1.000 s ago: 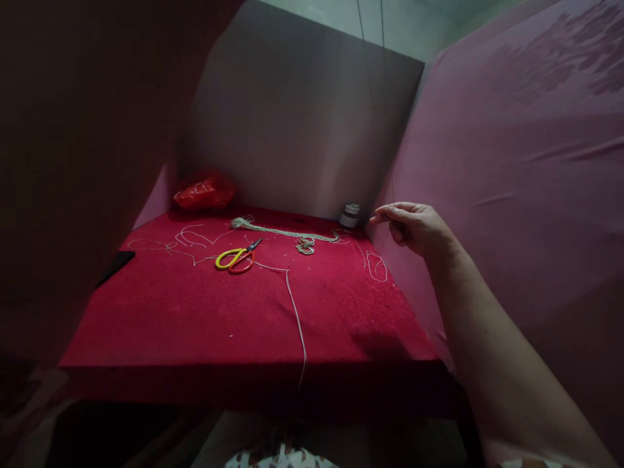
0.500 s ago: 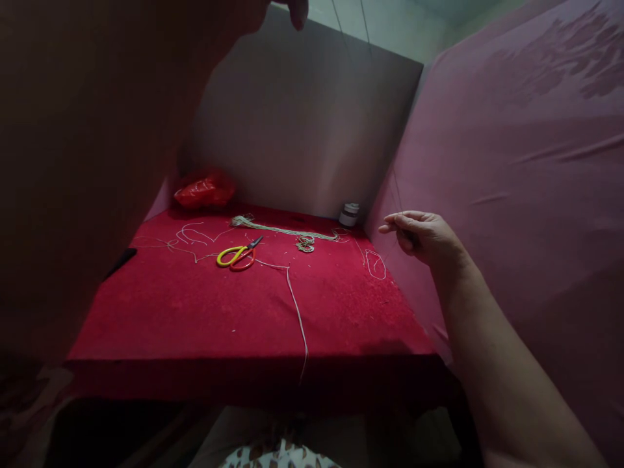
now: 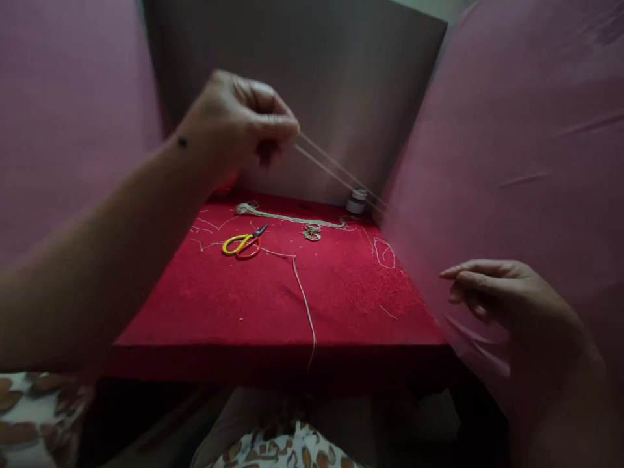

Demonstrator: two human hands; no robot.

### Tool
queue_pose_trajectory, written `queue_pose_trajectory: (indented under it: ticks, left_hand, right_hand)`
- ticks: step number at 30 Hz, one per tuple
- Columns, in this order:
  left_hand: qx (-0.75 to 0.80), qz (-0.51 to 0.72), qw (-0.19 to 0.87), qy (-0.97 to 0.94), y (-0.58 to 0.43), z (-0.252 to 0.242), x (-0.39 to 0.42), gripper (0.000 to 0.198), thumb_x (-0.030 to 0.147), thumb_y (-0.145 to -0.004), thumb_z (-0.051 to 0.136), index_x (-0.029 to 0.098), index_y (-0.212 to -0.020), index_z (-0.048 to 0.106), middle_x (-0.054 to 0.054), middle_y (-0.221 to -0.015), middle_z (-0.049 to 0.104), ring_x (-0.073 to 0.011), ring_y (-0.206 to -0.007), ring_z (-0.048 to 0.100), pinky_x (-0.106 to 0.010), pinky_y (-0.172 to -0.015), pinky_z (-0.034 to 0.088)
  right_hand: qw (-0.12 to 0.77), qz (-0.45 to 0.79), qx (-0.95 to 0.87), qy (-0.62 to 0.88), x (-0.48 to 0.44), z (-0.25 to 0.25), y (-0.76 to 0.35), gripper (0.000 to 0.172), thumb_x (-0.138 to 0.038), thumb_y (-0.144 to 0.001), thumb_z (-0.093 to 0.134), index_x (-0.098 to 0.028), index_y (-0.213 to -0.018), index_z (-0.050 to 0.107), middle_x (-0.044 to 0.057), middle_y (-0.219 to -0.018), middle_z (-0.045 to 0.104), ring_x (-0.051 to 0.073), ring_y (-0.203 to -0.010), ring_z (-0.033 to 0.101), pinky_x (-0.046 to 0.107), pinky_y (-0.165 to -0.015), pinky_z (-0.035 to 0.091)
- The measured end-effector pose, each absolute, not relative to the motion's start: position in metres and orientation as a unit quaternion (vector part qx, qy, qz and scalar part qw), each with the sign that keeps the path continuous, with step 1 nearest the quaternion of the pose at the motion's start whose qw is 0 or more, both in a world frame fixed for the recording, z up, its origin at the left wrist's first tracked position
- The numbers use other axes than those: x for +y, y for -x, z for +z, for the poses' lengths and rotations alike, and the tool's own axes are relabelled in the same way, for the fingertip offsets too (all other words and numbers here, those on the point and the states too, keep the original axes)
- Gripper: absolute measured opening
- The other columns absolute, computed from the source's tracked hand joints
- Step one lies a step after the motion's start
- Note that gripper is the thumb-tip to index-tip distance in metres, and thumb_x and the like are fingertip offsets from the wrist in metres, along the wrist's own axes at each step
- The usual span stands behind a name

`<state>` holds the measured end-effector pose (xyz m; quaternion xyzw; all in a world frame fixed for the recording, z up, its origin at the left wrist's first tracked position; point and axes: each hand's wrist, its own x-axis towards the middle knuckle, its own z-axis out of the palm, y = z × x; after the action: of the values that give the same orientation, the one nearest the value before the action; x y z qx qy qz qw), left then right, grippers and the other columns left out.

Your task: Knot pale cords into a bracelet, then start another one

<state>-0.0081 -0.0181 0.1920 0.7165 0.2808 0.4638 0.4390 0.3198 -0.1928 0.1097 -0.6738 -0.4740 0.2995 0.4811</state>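
Observation:
My left hand [image 3: 248,120] is raised over the left half of the table, thumb and forefinger pinched on pale thread [image 3: 327,168]. Two strands run straight from it down to the right and blur out against the pink cloth, in line with my right hand [image 3: 497,292]. That hand is beyond the table's right edge, its thumb and fingers pressed together around the thread; the strands at its fingertips are too faint to see. Scissors [image 3: 242,244] with one yellow and one red handle lie on the red cloth. Behind them stretches a bundle of pale threads [image 3: 292,218].
Against the grey back panel [image 3: 312,97] stands a small white-capped jar [image 3: 357,201]. A small coil [image 3: 312,232], a thread loop [image 3: 385,253] and loose strands lie on the red table [image 3: 263,299]. One long thread [image 3: 305,299] hangs over the front edge. Pink cloth [image 3: 536,162] walls both sides.
My left hand has come down from the top of the view, away from the camera. My right hand has moved right and lower. The strands now slant between them. The camera view has shifted slightly.

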Motion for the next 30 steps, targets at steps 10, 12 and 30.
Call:
queue_pose_trajectory:
  ticks: [10,12,30]
  left_hand:
    - [0.308,0.404,0.581,-0.636,0.010,0.082,0.000,0.015,0.018,-0.068,0.070,0.011,-0.066,0.056,0.000,-0.055,0.057,-0.0082,-0.045,0.055,-0.018,-0.037,0.040]
    - [0.312,0.374,0.591,-0.643,0.009,0.075,0.000,0.017,0.018,-0.066,0.071,0.011,-0.065,0.056,-0.002,-0.054,0.058,-0.0097,-0.045,0.057,-0.018,-0.038,0.042]
    - [0.429,0.267,0.207,-0.838,-0.015,0.009,0.038,0.013,0.022,-0.082,0.055,0.012,-0.076,0.062,0.000,-0.051,0.057,-0.0082,-0.045,0.048,-0.021,-0.051,0.037]
  right_hand:
    - [0.313,0.499,-0.423,0.689,-0.220,0.032,-0.329,0.024,-0.040,-0.071,0.068,-0.019,-0.083,0.072,0.003,-0.059,0.061,0.007,-0.038,0.045,0.017,-0.034,0.033]
    - [0.299,0.500,-0.419,0.696,-0.225,0.026,-0.332,0.026,-0.041,-0.072,0.067,-0.019,-0.083,0.072,0.003,-0.059,0.060,0.007,-0.039,0.045,0.018,-0.034,0.034]
    - [0.420,0.564,-0.316,0.637,-0.234,-0.102,-0.213,0.029,-0.038,-0.071,0.068,-0.010,-0.075,0.072,0.008,-0.062,0.068,0.004,-0.032,0.041,0.016,-0.032,0.025]
